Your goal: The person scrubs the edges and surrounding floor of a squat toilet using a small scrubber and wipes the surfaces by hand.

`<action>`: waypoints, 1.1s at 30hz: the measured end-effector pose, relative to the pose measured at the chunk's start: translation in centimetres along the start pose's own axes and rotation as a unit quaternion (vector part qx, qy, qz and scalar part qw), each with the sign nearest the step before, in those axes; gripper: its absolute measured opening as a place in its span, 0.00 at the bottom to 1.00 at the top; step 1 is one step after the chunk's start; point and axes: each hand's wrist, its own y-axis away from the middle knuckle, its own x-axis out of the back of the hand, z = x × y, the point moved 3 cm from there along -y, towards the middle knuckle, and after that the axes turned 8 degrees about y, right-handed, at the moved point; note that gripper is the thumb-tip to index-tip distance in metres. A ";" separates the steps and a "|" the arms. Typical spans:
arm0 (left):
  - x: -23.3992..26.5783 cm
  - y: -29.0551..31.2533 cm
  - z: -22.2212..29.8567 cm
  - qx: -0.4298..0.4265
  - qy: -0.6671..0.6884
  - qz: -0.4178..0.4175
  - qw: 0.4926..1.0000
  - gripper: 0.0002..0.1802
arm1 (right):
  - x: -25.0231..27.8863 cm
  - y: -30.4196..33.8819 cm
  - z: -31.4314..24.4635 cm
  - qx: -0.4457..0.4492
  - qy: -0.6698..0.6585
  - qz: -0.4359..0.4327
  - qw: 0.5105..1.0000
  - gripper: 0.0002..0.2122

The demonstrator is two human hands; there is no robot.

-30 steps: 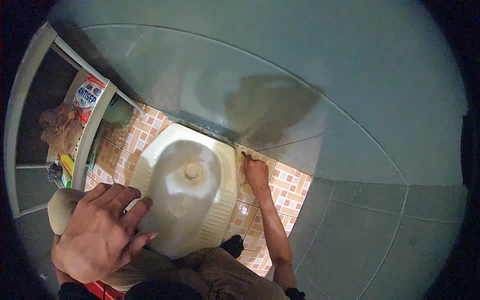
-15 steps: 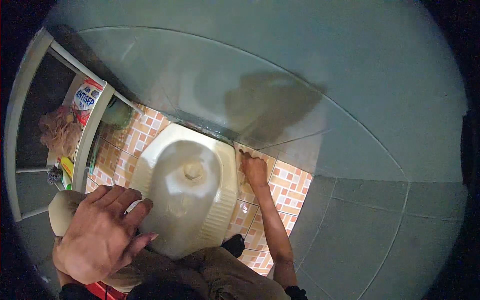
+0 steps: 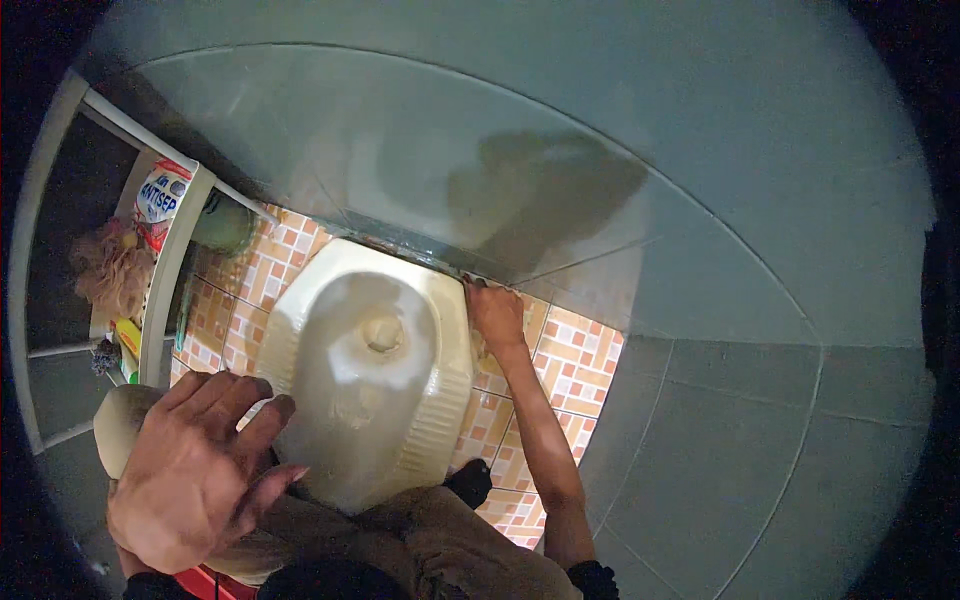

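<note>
Head view: right hand (image 3: 498, 315) reaches down ahead, at the far right corner of a cream squat toilet (image 3: 453, 345); its fingers are bent, tips pointing toward that corner, right against the outer edge of the rim; whether they grip anything, cannot tell, the back of the hand and the knuckles cover the spot; toilet lies just left of these fingers, its bowl opening between the two hands; ridged side of the rim runs back from the right fingertips toward the person; patterned floor tiles (image 3: 575, 370), orange and white, spread to the right of the right fingers; grey-green wall (image 3: 700, 150) rises just beyond them, carrying a dark shadow (image 3: 550, 190).

Left hand (image 3: 195, 480) is close to the camera, back uppermost; fingers loosely bent and parted, thumb standing well clear of the index finger; palm side hidden; left fingertips overlap the near left side of the toilet in view, contact cannot be told; trousered knee (image 3: 120, 425) shows just left of the left fingers; dark-covered foot (image 3: 470, 483) to their right, beside the toilet.

Ahead and left of the left fingers, a pale shelf rack (image 3: 165, 290); on it a red-and-white packet (image 3: 158, 205), a brownish ruffled bundle (image 3: 110, 275), a yellow-and-green item (image 3: 128, 340) nearest those fingers.
</note>
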 end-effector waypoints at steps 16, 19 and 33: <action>-0.3 0.5 -0.1 -0.003 0.009 0.002 1.000 0.26 | 2.3 -0.7 -0.7 -0.044 -0.051 0.000 0.998 0.16; 0.0 0.5 0.0 -0.004 0.003 0.009 1.000 0.26 | 1.1 0.7 0.7 -0.055 -0.056 -0.003 0.997 0.16; -0.2 0.6 0.1 -0.010 -0.008 0.010 1.000 0.26 | 1.3 -0.4 -1.1 -0.055 -0.044 -0.008 0.997 0.19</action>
